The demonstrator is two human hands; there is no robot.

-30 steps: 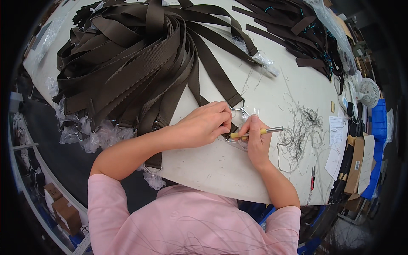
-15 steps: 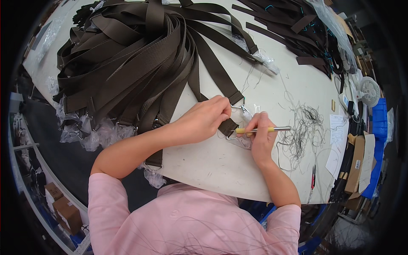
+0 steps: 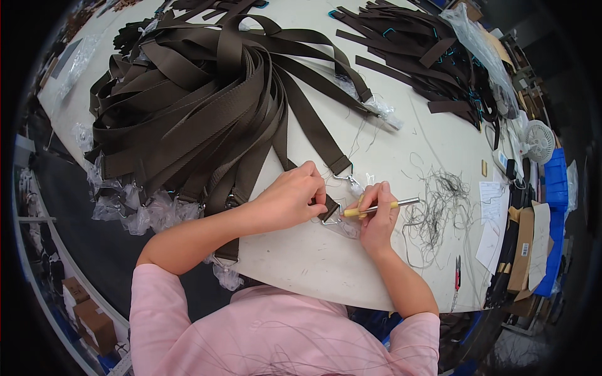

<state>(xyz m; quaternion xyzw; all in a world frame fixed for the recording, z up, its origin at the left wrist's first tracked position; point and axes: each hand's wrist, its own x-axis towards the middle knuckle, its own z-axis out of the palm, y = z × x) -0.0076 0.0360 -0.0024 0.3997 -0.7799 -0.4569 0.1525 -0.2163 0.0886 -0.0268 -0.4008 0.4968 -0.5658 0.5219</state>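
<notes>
My left hand [image 3: 290, 199] is closed, thumb and fingers pinching a dark brown webbing strap [image 3: 328, 207] near its end. A metal ring [image 3: 332, 220] at that end has clear plastic wrapping about it. Just right of it, my right hand [image 3: 378, 227] is wrapped round a slim pen-shaped tool [image 3: 407, 202], yellow at one end and silver at the other. The yellow end points at the strap end; whether they touch I cannot tell. Beyond my hands lies another strap end [image 3: 340, 165] with a metal fitting. A large heap of straps [image 3: 188, 113] spreads to the left.
A tangle of dark loose threads [image 3: 442, 203] lies right of my hands, with red-handled snips [image 3: 458, 272] nearer me. More dark straps [image 3: 407, 47] with turquoise pieces lie at the far right. Papers [image 3: 492, 203], a small white fan [image 3: 539, 141] and a blue bin [image 3: 555, 182] line the right side.
My left fingers have come down nearer me along the strap, close to its ringed end. The tool remains beside that end in my right hand. The whole view has shifted slightly.
</notes>
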